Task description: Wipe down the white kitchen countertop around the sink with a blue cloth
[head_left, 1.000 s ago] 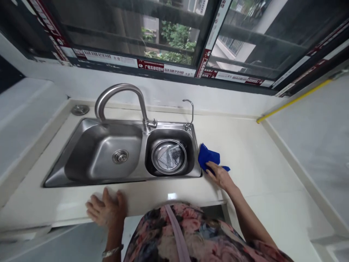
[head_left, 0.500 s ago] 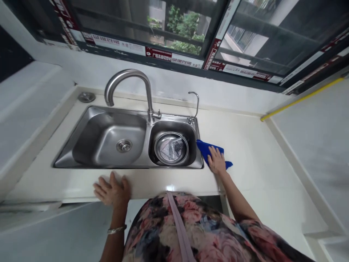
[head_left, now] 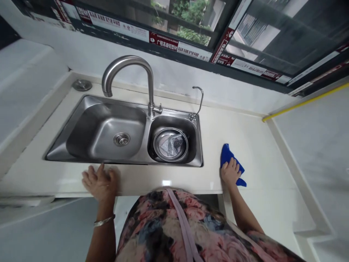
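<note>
My right hand presses a blue cloth onto the pale countertop, right of the sink. Its fingers are bent over the cloth, and loose corners stick out above and below them. My left hand is at the counter's front edge, below the large basin, fingers spread and holding nothing; it is slightly blurred. Between and beyond the hands lies the double steel sink. In its smaller basin sits a round perforated metal colander with a clear, shiny item inside that I cannot make out.
A tall curved faucet stands behind the sink, with a thin small tap to its right. A round metal drain cover lies at the back left corner. A yellow pipe runs along the right wall. Windows line the back.
My right hand has slid the blue cloth rightward and toward me, away from the sink's edge. My left hand remains at the front edge, and the view has shifted slightly.
</note>
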The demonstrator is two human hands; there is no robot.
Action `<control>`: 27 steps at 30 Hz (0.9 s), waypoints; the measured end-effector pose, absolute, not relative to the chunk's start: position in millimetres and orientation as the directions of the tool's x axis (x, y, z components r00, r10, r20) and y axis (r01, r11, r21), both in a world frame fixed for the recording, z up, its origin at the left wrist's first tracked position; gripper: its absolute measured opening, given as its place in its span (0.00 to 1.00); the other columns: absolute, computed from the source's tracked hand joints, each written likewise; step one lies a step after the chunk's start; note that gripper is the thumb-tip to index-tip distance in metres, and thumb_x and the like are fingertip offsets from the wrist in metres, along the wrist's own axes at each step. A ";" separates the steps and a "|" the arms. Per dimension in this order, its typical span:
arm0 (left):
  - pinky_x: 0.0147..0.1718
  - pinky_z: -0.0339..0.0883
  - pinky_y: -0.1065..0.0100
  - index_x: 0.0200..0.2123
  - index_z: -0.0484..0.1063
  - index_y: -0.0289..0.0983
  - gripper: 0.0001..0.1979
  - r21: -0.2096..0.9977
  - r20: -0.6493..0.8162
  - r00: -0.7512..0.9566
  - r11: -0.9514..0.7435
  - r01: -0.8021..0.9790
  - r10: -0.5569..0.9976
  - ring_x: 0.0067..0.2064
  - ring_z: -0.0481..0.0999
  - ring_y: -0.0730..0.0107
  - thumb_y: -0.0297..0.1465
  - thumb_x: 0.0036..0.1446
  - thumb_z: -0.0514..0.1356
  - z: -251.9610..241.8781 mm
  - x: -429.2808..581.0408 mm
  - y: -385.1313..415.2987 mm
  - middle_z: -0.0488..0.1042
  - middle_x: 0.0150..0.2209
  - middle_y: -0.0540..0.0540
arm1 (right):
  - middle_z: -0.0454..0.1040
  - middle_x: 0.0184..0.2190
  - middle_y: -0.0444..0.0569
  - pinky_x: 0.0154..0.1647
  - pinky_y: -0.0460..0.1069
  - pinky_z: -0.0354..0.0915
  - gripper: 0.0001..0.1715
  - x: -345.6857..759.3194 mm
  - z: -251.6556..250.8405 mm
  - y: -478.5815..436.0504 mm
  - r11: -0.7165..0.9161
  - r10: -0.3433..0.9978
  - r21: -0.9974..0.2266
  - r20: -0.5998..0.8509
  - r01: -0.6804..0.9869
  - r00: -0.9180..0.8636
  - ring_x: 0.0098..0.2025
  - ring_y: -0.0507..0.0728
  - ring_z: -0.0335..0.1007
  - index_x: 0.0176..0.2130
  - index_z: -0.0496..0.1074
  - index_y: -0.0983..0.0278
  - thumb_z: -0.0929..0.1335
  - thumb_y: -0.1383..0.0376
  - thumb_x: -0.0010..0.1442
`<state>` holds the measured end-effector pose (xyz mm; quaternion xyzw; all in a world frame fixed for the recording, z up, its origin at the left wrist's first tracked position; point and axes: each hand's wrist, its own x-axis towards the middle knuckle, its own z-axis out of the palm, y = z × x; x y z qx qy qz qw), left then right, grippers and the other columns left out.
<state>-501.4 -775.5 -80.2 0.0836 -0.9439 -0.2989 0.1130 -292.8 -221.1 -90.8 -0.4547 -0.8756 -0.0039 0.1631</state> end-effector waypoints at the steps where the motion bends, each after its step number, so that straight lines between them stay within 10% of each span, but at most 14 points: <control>1: 0.74 0.37 0.30 0.68 0.68 0.26 0.30 0.557 0.174 -0.957 0.824 -0.100 -0.234 0.79 0.43 0.31 0.42 0.72 0.54 -78.4 -501.4 -770.3 0.53 0.76 0.23 | 0.66 0.70 0.71 0.65 0.80 0.60 0.39 -290.0 -91.1 -232.9 0.624 0.768 -0.127 0.284 0.771 -0.574 0.72 0.80 0.61 0.75 0.61 0.68 0.55 0.56 0.73; 9: 0.73 0.45 0.30 0.60 0.75 0.29 0.24 0.545 0.219 -0.950 0.835 -0.071 -0.224 0.78 0.51 0.35 0.38 0.69 0.55 -80.4 -502.8 -759.6 0.63 0.72 0.25 | 0.71 0.67 0.68 0.69 0.75 0.60 0.38 -282.9 -93.7 -251.0 0.663 0.734 -0.154 0.326 0.733 -0.596 0.72 0.77 0.62 0.72 0.65 0.69 0.58 0.62 0.69; 16: 0.71 0.64 0.53 0.67 0.68 0.36 0.24 0.821 0.124 -0.937 0.497 0.282 0.328 0.70 0.70 0.58 0.35 0.72 0.51 -66.6 -507.5 -651.0 0.71 0.69 0.35 | 0.75 0.64 0.67 0.68 0.70 0.62 0.35 -280.8 -100.3 -247.6 0.676 0.709 -0.125 0.378 0.726 -0.595 0.70 0.74 0.66 0.69 0.69 0.71 0.58 0.62 0.69; 23: 0.76 0.51 0.53 0.70 0.62 0.20 0.35 0.783 -0.327 -0.918 0.608 -0.131 0.222 0.76 0.59 0.45 0.25 0.62 0.62 -87.0 -568.8 -558.0 0.64 0.71 0.22 | 0.77 0.62 0.66 0.69 0.68 0.62 0.33 -282.4 -100.5 -249.6 0.675 0.704 -0.149 0.424 0.723 -0.569 0.68 0.73 0.69 0.66 0.72 0.71 0.58 0.60 0.71; 27: 0.72 0.56 0.49 0.71 0.57 0.15 0.38 0.773 -0.341 -0.924 0.611 -0.172 0.171 0.74 0.64 0.39 0.27 0.63 0.62 -111.7 -590.5 -553.8 0.66 0.69 0.16 | 0.77 0.62 0.66 0.68 0.69 0.61 0.34 -283.3 -99.5 -252.2 0.672 0.709 -0.158 0.418 0.724 -0.567 0.68 0.73 0.69 0.67 0.71 0.70 0.58 0.60 0.70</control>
